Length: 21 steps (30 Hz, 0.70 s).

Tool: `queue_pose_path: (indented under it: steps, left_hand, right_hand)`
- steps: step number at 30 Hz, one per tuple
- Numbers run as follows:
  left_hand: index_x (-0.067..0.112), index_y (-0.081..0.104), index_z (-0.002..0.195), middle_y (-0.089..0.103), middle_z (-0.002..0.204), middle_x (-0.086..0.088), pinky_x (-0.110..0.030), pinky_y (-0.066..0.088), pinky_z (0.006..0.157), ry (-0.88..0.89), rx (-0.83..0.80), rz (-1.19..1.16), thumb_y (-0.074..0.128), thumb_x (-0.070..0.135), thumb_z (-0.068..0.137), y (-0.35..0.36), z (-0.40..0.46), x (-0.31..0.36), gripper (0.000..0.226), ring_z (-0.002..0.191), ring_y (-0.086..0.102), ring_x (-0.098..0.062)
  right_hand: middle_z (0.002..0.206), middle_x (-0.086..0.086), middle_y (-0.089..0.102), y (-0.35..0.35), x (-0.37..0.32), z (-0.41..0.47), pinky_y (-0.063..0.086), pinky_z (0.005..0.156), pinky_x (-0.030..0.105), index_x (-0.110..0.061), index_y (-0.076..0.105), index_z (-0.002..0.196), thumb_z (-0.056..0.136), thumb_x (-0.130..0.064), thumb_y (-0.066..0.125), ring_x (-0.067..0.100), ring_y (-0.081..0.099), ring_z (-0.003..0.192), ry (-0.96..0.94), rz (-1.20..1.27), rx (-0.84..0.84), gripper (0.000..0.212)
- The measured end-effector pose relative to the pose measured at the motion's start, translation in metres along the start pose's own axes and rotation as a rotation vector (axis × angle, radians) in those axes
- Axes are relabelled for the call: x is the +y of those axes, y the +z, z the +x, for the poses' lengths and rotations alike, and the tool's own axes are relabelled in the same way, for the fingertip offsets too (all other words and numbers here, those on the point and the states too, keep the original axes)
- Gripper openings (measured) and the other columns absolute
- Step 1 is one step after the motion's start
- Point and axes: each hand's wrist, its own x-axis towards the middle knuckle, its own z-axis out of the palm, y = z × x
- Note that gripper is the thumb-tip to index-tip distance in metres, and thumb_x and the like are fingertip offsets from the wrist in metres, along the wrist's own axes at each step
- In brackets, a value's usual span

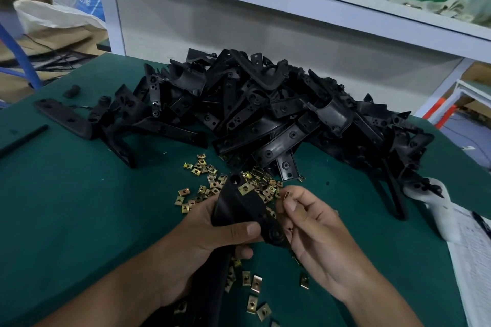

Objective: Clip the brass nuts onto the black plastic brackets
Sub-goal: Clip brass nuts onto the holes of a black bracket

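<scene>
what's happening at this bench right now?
A person is fitting brass clip nuts to black plastic brackets. The left hand grips one bracket, which already carries a nut near its top. The right hand pinches another nut beside it. Loose nuts lie on the green mat, in front of a big bracket pile.

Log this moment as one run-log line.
left hand: grips bracket | clipped nut: on bracket | right hand: pinches loose nut beside bracket | bracket pile: behind
</scene>
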Motion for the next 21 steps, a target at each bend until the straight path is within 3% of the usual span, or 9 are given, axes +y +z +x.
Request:
queue_pose_path:
  steps: [5, 10, 13, 16, 18, 21]
  left_hand:
    - [0.024, 0.080, 0.082, 0.075, 0.078, -0.006, -0.020, 0.054, 0.054, 0.007, 0.012, -0.006, 0.104, 0.042, 0.037, 0.0016, -0.0019, 0.0018, 0.054, 0.059, 0.070, -0.013]
    - [0.022, 0.079, 0.089, 0.077, 0.087, -0.007, -0.020, 0.055, 0.059, 0.025, 0.034, -0.011, 0.096, 0.029, 0.056, 0.0034, -0.0067, 0.0023, 0.038, 0.070, 0.073, -0.013]
    - [0.019, 0.077, 0.097, 0.077, 0.097, -0.011, -0.024, 0.057, 0.062, 0.025, 0.041, -0.001, 0.100, 0.034, 0.055, 0.0038, -0.0063, 0.0008, 0.051, 0.081, 0.075, -0.018]
    - [0.021, 0.078, 0.093, 0.077, 0.094, -0.010, -0.024, 0.057, 0.061, 0.026, 0.064, 0.006, 0.102, 0.039, 0.048, 0.0044, -0.0038, 0.0005, 0.054, 0.081, 0.075, -0.019]
    - [0.022, 0.078, 0.092, 0.077, 0.094, -0.010, -0.024, 0.057, 0.061, 0.030, 0.065, 0.004, 0.102, 0.039, 0.047, 0.0042, -0.0033, 0.0007, 0.054, 0.081, 0.075, -0.019]
    - [0.020, 0.077, 0.097, 0.077, 0.099, -0.011, -0.023, 0.057, 0.064, 0.020, 0.057, -0.009, 0.099, 0.033, 0.057, 0.0039, -0.0064, 0.0016, 0.048, 0.084, 0.075, -0.019]
  right_hand:
    - [0.088, -0.001, 0.070, 0.0021, -0.0004, -0.0011, 0.046, 0.071, 0.024, -0.015, 0.077, 0.109, 0.092, -0.020, 0.060, 0.005, 0.058, 0.070, 0.030, -0.008, 0.023, 0.024]
    - [0.077, -0.007, 0.061, 0.0028, -0.0009, -0.0023, 0.047, 0.075, 0.027, -0.017, 0.078, 0.109, 0.086, -0.029, 0.073, 0.006, 0.055, 0.073, 0.022, -0.043, 0.027, 0.026]
    - [0.077, -0.006, 0.062, 0.0037, -0.0008, -0.0028, 0.049, 0.075, 0.028, -0.020, 0.077, 0.106, 0.080, -0.028, 0.072, 0.006, 0.058, 0.072, 0.004, -0.011, -0.010, 0.028]
    - [0.077, -0.005, 0.065, 0.0035, -0.0005, -0.0036, 0.052, 0.072, 0.026, -0.020, 0.077, 0.100, 0.078, -0.030, 0.081, 0.008, 0.061, 0.072, -0.019, 0.015, -0.054, 0.024]
    - [0.080, 0.000, 0.069, 0.0028, -0.0003, -0.0039, 0.054, 0.076, 0.030, -0.017, 0.077, 0.099, 0.071, -0.035, 0.090, 0.013, 0.064, 0.076, -0.022, 0.007, -0.075, 0.036]
    - [0.092, 0.015, 0.071, 0.0024, 0.0010, -0.0037, 0.045, 0.089, 0.050, -0.013, 0.076, 0.099, 0.067, -0.036, 0.093, 0.035, 0.058, 0.091, -0.027, -0.034, -0.043, 0.043]
